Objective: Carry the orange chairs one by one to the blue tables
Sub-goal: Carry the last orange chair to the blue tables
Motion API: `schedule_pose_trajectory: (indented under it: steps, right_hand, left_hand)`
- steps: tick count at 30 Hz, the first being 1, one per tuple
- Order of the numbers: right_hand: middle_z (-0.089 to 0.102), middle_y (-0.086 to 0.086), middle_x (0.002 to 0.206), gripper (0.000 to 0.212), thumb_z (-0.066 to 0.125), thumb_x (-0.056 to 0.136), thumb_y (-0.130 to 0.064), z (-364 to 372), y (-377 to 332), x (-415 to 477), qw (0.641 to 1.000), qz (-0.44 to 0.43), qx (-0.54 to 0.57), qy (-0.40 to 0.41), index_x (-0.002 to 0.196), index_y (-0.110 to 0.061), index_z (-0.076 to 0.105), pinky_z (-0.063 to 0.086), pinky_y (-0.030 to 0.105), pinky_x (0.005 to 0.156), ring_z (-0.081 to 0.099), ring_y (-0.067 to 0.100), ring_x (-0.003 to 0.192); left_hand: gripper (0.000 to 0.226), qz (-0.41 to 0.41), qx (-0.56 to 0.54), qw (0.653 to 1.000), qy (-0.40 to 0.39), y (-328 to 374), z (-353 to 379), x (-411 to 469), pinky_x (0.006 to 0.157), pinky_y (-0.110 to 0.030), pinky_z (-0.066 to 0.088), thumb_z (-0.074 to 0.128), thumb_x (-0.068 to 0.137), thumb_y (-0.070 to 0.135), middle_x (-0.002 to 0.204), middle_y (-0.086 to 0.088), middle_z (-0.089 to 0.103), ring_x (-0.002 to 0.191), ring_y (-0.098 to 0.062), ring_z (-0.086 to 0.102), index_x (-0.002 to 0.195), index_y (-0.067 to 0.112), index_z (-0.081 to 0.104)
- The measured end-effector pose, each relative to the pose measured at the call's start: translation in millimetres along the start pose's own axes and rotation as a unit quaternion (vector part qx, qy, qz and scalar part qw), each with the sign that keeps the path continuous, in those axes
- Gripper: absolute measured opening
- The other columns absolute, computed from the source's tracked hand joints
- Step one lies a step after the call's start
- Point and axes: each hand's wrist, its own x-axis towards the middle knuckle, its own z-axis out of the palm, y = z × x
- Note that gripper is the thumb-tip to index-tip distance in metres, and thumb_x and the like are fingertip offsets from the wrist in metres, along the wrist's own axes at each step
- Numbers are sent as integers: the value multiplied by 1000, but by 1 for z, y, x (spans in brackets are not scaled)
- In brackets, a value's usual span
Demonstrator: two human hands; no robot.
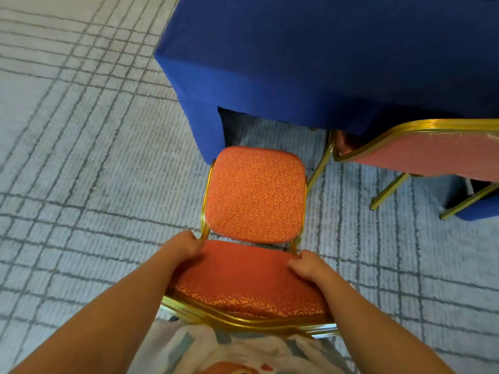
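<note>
An orange chair with a gold metal frame stands right in front of me, its seat facing the near corner of a blue-clothed table. My left hand grips the left side of the backrest low down by the frame. On the right side, my right hand holds the backrest with fingers curled over the padding. The seat's front edge is close to the table's skirt. The chair's legs are hidden under the seat.
A second orange chair with gold legs is at the right, its seat partly under the same table. Another blue cloth corner shows at the far right edge. Grey carpet with a dark grid pattern stretches to the left.
</note>
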Motion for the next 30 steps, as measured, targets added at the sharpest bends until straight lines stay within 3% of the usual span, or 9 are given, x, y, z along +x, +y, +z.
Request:
schedule_pose_trajectory:
  steps: [3, 10, 14, 19, 24, 27, 30]
  right_hand:
    - [59, 16, 129, 55, 54, 88, -43, 3, 7, 8, 1000, 16, 6, 1, 129, -7, 53, 50, 37, 94, 60, 30, 110]
    - [40, 18, 150, 69, 41, 97, -49, 7, 18, 25, 996, 80, -26, -28, 149, -5, 31, 41, 39, 106, 46, 33, 132]
    - [39, 17, 151, 72, 37, 97, -56, 7, 15, 25, 993, 107, -26, -50, 149, -7, 35, 39, 40, 107, 45, 33, 133]
    - [48, 17, 144, 77, 34, 93, -67, 7, 15, 20, 986, 138, -3, -92, 144, -11, 45, 41, 42, 106, 53, 32, 125]
    - [57, 15, 132, 67, 31, 97, -62, 4, 1, 7, 984, 124, 39, -121, 137, -13, 53, 44, 38, 100, 59, 27, 110]
    - [60, 16, 123, 57, 29, 101, -53, -11, -17, -6, 983, 105, 48, -143, 133, -13, 55, 43, 30, 87, 62, 24, 106]
    - [59, 17, 127, 50, 30, 101, -49, -33, -32, -15, 984, 102, 54, -135, 126, -13, 56, 41, 30, 88, 61, 24, 100]
  left_hand:
    - [52, -15, 32, 999, -36, -4, 6, 10, 102, -37, 41, 43, 97, 42, 135, -17, 54, 122, -30, 53, 132, 5, 51]
    - [66, -75, 91, 988, -101, -15, 12, 24, 110, -43, 35, 44, 93, 51, 147, -16, 44, 133, -31, 44, 143, 8, 43]
    - [75, -89, 133, 978, -132, -18, 14, 32, 112, -46, 32, 36, 91, 63, 148, -15, 43, 135, -33, 42, 144, 10, 43]
    - [76, -114, 125, 969, -182, -12, 4, 25, 108, -42, 33, 28, 93, 65, 143, -13, 48, 131, -31, 46, 141, 8, 46]
    - [93, -96, 152, 965, -193, -26, -1, 47, 112, -48, 30, 25, 79, 78, 145, -12, 46, 132, -33, 44, 142, 12, 45]
    - [89, -99, 136, 968, -188, -15, -21, 44, 111, -45, 33, 32, 85, 74, 146, -13, 45, 131, -32, 46, 144, 9, 41]
    - [73, -95, 123, 968, -198, 10, -51, 23, 111, -39, 34, 29, 97, 59, 146, -14, 44, 132, -30, 45, 143, 3, 39]
